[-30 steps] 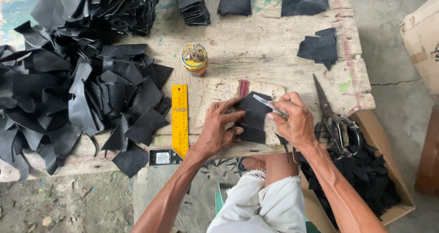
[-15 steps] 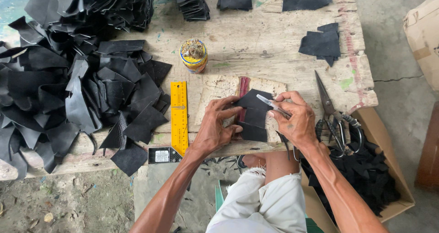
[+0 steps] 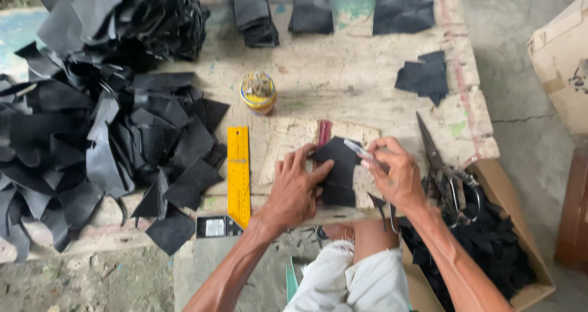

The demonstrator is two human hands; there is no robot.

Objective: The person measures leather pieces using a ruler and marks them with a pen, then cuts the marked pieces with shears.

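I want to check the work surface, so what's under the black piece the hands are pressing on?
The black piece lies on a pale board, with a reddish strip at its upper edge. The left hand and the piece cover what lies beneath.

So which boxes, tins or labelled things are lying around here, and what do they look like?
Round tin: on the bench above the yellow ruler, yellow wall with a red and blue band, open top.
Small dark rectangular object: at the ruler's lower end, black with a pale label panel.
Cardboard box: right of the bench beside the right hand, brown, open, full of black scraps.
Second cardboard box: far right edge, pale brown, partly out of frame.
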